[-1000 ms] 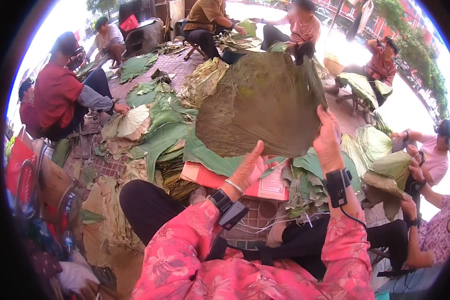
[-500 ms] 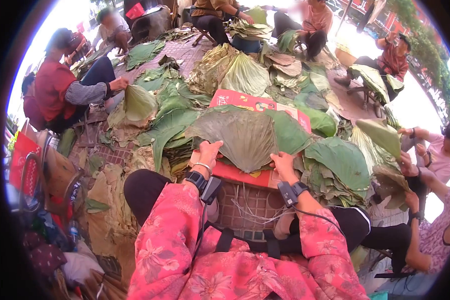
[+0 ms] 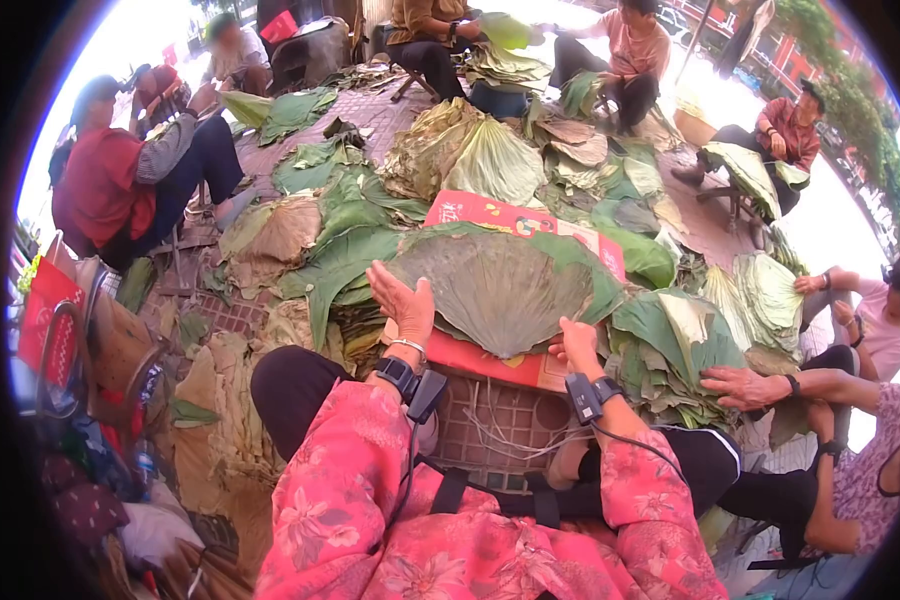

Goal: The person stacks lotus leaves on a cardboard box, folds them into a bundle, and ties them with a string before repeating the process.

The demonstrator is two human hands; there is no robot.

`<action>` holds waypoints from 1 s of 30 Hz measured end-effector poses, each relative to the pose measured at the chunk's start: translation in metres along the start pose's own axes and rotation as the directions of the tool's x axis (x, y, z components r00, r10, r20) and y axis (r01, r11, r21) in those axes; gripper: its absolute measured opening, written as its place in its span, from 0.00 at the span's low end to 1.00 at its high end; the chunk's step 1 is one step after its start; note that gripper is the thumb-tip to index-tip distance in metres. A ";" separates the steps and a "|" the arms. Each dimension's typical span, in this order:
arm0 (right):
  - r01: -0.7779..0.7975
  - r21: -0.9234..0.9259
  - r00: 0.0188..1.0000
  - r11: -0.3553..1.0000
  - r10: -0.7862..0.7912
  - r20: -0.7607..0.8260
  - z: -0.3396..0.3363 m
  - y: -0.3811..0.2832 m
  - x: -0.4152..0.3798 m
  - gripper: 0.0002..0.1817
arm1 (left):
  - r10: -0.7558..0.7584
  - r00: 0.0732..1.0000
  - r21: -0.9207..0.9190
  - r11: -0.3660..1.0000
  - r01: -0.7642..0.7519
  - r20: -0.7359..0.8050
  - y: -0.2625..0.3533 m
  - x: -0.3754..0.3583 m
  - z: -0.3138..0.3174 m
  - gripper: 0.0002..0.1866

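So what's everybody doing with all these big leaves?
The person wearing the camera sits with a folded, fan-shaped leaf laid on a red cardboard box. The left hand rests open at the leaf's left edge; the right hand presses near its lower tip. More green leaves are heaped on the paved ground. A neighbour's hand reaches onto that heap, and other people sit around handling leaves too.

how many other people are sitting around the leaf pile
6, perhaps more hidden: red top left, one top left, brown shirt and pink shirt at top, one upper right, one right.
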State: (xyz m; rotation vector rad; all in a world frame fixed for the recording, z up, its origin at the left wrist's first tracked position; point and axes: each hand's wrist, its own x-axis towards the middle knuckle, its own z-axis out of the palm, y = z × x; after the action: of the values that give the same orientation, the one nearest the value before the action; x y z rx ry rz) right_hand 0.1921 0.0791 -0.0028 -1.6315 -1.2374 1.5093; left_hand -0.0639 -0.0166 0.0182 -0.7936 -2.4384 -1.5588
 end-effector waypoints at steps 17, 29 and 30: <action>0.576 -0.811 0.537 0.098 -0.794 0.285 0.000 -0.015 -0.029 0.32 | 0.329 0.555 0.135 0.760 -0.636 0.764 0.026 -0.081 0.009 0.34; 0.574 -0.816 0.544 0.066 -0.776 0.320 -0.058 -0.031 -0.020 0.35 | 0.307 0.525 0.139 0.749 -0.648 0.794 0.029 -0.079 0.008 0.34; 0.546 -0.835 0.521 0.065 -0.807 0.277 -0.073 -0.046 -0.028 0.35 | 0.309 0.523 0.135 0.749 -0.649 0.794 0.029 -0.079 0.008 0.34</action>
State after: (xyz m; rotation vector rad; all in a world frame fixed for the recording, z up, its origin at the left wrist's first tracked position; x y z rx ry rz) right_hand 0.2543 0.0842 0.0632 -1.2103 -2.3700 -0.1173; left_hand 0.0196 -0.0281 0.0075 -2.1046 -2.4497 -0.4598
